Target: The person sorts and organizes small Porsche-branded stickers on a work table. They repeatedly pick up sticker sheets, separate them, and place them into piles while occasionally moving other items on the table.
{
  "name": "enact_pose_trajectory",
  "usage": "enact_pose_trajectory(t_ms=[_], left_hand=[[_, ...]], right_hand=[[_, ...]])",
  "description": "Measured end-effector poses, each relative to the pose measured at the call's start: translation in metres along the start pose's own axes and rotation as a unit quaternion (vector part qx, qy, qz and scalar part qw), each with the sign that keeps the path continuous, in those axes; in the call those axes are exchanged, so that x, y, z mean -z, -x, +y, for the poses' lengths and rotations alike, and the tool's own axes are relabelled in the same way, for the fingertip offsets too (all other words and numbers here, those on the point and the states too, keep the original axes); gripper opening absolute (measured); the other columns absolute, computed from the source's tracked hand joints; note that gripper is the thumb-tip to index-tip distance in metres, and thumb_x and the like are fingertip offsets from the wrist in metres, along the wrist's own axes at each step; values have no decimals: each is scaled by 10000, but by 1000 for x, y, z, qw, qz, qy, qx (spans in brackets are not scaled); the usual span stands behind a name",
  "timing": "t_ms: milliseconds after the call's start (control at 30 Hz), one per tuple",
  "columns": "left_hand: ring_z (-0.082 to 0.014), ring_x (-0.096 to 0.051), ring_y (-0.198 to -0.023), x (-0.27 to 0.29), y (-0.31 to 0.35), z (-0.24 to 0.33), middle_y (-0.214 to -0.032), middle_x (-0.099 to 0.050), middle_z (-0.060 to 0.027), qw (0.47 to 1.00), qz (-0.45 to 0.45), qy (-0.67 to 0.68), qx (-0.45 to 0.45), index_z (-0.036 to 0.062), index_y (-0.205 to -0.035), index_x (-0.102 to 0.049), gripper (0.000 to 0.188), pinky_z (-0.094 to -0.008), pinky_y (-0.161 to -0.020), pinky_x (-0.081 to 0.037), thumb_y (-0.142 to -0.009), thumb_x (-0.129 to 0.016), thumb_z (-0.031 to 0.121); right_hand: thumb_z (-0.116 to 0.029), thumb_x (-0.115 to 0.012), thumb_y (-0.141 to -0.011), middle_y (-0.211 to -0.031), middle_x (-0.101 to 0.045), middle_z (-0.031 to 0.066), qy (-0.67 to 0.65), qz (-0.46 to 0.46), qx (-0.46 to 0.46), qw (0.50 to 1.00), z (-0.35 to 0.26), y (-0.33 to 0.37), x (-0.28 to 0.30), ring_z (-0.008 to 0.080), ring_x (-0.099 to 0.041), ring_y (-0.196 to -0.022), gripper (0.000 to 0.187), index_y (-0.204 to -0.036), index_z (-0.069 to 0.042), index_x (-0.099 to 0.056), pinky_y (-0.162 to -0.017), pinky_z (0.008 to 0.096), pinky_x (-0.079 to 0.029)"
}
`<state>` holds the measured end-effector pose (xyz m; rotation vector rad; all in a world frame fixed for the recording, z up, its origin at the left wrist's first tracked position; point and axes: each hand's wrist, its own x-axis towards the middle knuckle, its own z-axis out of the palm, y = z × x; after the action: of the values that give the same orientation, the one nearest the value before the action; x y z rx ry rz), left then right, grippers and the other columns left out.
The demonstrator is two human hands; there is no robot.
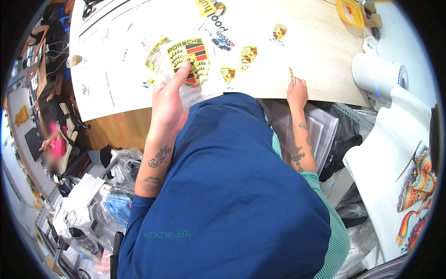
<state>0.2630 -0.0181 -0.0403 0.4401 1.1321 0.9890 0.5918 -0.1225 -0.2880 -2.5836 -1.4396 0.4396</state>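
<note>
1. Several clear plastic bags point(127, 162) lie heaped left of the left forearm.
2. The left hand point(169, 100) is closed on a fan of crest stickers point(197, 51), its thumb pressed over the front; they stand above the table point(325, 56).
3. Right of the fan, 3 loose crest stickers lie on the tabletop: a small sticker point(228, 74), a middle sticker point(248, 56) and a farther sticker point(279, 32).
4. The right hand point(297, 93) pinches 1 narrow yellow piece point(291, 74) upright at the table's near edge.
5. Rightmost are a yellow basket point(344, 15) and a white cylindrical device point(374, 72).
</note>
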Motion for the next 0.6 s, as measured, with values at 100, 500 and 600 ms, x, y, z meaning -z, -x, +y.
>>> enact_pose_trajectory(t_ms=[100, 500, 600], left_hand=[[-206, -633, -1010, 0, -2, -2, -1153, -626, -127, 1000, 2, -9, -7, -19, -1234, -530, 340, -379, -870, -530, -944, -594, 145], [-228, -638, -1033, -10, -8, -4, -1159, -627, -147, 1000, -5, -28, 11, -29, -1242, -527, 338, -389, -886, -534, -952, -569, 140], [-259, -616, -1095, -10, -12, -7, -1221, -600, -168, 998, -32, 37, 34, -32, -1284, -496, 356, -418, -922, -524, -984, -495, 160]], right_hand=[[-201, -545, -918, -1008, -596, 140, -56, -3, 0, 998, -5, 0, 18, 341, -606, -927, 238, -1069, -43, -638, -792, 433, -496], [-214, -553, -962, -1055, -673, 112, -422, -82, -128, 894, -51, 0, 73, 211, -692, -851, 264, -1113, -2, -593, -611, 347, -557], [-187, -550, -972, -968, -693, 120, -716, -170, -69, 674, -118, 27, 153, 177, -697, -727, 292, -1173, 24, -539, -456, 256, -538]])
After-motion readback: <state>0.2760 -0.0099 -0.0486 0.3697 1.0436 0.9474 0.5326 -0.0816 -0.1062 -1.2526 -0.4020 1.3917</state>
